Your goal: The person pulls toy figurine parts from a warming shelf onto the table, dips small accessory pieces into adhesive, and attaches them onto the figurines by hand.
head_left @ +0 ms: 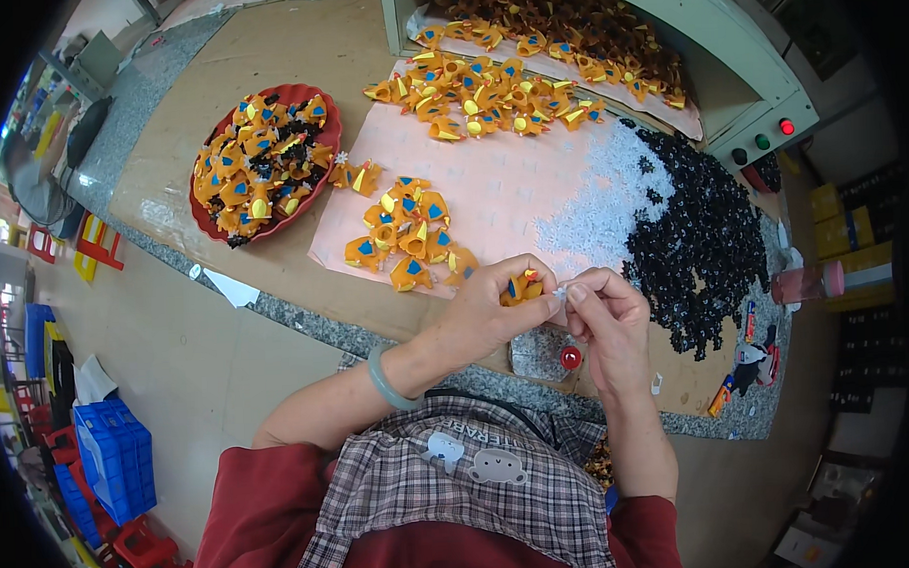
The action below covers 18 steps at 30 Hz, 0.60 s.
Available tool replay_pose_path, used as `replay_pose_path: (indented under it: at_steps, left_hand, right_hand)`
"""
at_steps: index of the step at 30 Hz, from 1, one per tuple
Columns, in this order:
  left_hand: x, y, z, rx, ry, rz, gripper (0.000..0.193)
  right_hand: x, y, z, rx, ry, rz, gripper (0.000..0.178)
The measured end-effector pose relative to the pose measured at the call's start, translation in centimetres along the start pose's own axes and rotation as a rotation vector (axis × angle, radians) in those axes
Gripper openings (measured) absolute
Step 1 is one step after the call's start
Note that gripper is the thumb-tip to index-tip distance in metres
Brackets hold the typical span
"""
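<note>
My left hand (486, 313) is closed around a small orange plastic toy piece (521, 288) with yellow and red parts. My right hand (614, 323) pinches at a tiny whitish piece (560, 293), close against the left fingertips; whether it touches the orange piece cannot be seen. Beyond my left hand, a loose group of similar orange pieces (412, 225) with blue and yellow parts lies on a pink sheet (471, 183). To the right of the sheet spread a heap of small white pieces (597, 199) and a larger heap of small black pieces (688, 246).
A red bowl (334, 123) full of orange and black pieces stands at the left. More orange pieces (488, 93) lie before a pale green machine (758, 93) with a lit red button. Beneath my hands sits a clear block-like object with a red knob (571, 358). A blue crate (115, 461) is on the floor.
</note>
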State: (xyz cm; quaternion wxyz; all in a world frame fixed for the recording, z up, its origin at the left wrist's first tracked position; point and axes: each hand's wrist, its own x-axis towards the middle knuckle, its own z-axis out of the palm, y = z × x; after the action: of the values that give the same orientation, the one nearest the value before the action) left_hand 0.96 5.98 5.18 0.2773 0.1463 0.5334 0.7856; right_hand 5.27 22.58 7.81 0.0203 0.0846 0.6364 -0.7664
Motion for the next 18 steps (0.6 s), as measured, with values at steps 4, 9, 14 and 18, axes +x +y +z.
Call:
replay_pose_path:
  at_steps: [4,9,14,18]
  left_hand:
    - [-0.1,0.0,-0.3,-0.021,0.015,-0.017,0.011]
    - [0.0,0.8,-1.5,-0.225,-0.123,-0.171,0.011]
    - [-0.2,0.2,-1.3,-0.422,-0.234,-0.284,0.014]
    - [-0.1,0.3,-1.1,-0.502,-0.240,-0.301,0.018]
  right_hand:
    - [0.0,0.5,0.0,-0.011,-0.037,-0.036,0.008]
    - [-0.1,0.2,-0.2,-0.033,-0.153,-0.129,0.008]
    - [0.2,0.5,-0.4,-0.109,-0.238,-0.311,0.009]
    - [0.5,0.7,-0.4,-0.119,-0.146,-0.411,0.008]
